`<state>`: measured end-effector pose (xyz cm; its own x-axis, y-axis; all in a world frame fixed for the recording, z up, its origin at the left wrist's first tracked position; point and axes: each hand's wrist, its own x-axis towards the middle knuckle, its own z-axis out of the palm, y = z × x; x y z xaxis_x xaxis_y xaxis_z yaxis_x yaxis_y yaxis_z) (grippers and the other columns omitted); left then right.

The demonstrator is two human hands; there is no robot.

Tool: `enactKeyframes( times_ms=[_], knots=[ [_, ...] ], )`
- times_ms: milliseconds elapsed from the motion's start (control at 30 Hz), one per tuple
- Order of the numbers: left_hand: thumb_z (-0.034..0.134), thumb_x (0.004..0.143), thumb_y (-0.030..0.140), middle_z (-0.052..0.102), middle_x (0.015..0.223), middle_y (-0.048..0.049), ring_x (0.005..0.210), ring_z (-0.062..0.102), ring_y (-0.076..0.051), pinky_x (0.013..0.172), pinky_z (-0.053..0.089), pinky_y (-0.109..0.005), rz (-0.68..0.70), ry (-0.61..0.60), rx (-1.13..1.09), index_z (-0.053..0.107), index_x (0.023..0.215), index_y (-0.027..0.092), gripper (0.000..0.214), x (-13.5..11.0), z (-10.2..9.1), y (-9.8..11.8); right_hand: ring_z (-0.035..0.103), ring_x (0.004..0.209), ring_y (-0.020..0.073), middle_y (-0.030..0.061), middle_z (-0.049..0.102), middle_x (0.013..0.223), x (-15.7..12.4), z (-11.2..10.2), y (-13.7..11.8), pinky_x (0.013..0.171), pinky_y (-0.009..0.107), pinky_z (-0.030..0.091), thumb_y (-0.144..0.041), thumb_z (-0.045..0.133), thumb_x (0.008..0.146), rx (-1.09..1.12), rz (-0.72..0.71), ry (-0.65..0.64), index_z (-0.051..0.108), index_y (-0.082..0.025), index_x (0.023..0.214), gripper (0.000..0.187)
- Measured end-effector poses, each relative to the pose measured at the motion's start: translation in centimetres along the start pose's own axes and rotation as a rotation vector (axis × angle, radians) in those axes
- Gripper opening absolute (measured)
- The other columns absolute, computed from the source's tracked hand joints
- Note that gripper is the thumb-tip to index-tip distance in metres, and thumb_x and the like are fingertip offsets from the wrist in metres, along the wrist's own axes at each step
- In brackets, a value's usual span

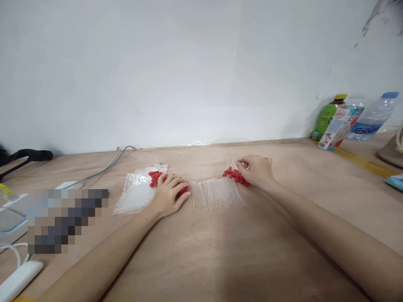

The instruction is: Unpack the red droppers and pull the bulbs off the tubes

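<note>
A row of thin clear tubes (pixel 215 193) with red caps lies across the middle of the wooden table (pixel 220 251). My left hand (pixel 168 195) rests flat, fingers spread, on the red-capped ends (pixel 154 177) at the row's left side. My right hand (pixel 256 170) sits at the right end, its fingers curled and pinching among the red caps (pixel 233 174) there. A small heap of clear plastic bags (pixel 135 193) lies just left of my left hand.
Three bottles (pixel 341 121) stand at the back right by the white wall. A grey cable (pixel 107 167) and white devices (pixel 19 279) lie at the left, beside a blurred patch. A black handle (pixel 28 156) rests at the far left edge.
</note>
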<state>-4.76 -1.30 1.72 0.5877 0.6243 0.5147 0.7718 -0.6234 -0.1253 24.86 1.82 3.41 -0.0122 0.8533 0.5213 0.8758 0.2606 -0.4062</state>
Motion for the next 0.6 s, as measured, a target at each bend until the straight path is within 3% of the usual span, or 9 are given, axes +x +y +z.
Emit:
enactKeyframes(
  times_ms=[100, 267, 467, 600],
  knots=[
    [0.049, 0.082, 0.036, 0.061, 0.102, -0.0066, 0.099, 0.05, -0.024, 0.094, 0.025, -0.048, -0.012, 0.04, -0.011, 0.058, 0.104, 0.022, 0.027, -0.1, -0.1, 0.1, 0.056, 0.074, 0.0183, 0.002, 0.065, 0.068, 0.8, -0.4, 1.4, 0.071, 0.036, 0.024, -0.033, 0.046, 0.075, -0.005, 0.022, -0.054, 0.066, -0.022, 0.069, 0.024],
    [0.051, 0.08, 0.035, 0.062, 0.101, -0.0069, 0.101, 0.049, -0.024, 0.094, 0.025, -0.047, -0.038, 0.166, -0.024, 0.059, 0.099, 0.02, 0.025, 0.0, -0.2, 1.4, 0.054, 0.069, 0.0172, 0.0001, 0.063, 0.064, 0.6, -0.2, 1.4, 0.07, 0.034, 0.024, -0.05, 0.054, 0.067, -0.008, -0.049, -0.186, 0.065, -0.022, 0.064, 0.03],
    [0.055, 0.075, 0.051, 0.063, 0.104, -0.0065, 0.104, 0.05, -0.025, 0.102, 0.017, -0.05, -0.002, 0.032, -0.125, 0.06, 0.102, 0.02, 0.041, 0.7, -0.2, 5.1, 0.053, 0.074, 0.0173, 0.0003, 0.062, 0.072, 0.3, 0.6, 1.4, 0.068, 0.032, 0.022, -0.048, 0.053, 0.07, -0.142, -0.137, -0.232, 0.067, -0.025, 0.072, 0.027],
    [0.053, 0.076, 0.05, 0.063, 0.107, -0.0077, 0.107, 0.051, -0.026, 0.103, 0.012, -0.054, -0.055, -0.013, -0.168, 0.059, 0.106, 0.02, 0.042, 0.9, 0.2, 5.8, 0.053, 0.073, 0.017, 0.0022, 0.063, 0.071, 0.2, 1.0, 1.4, 0.071, 0.036, 0.022, -0.042, 0.05, 0.076, -0.196, -0.164, -0.21, 0.069, -0.025, 0.07, 0.026]
  ],
)
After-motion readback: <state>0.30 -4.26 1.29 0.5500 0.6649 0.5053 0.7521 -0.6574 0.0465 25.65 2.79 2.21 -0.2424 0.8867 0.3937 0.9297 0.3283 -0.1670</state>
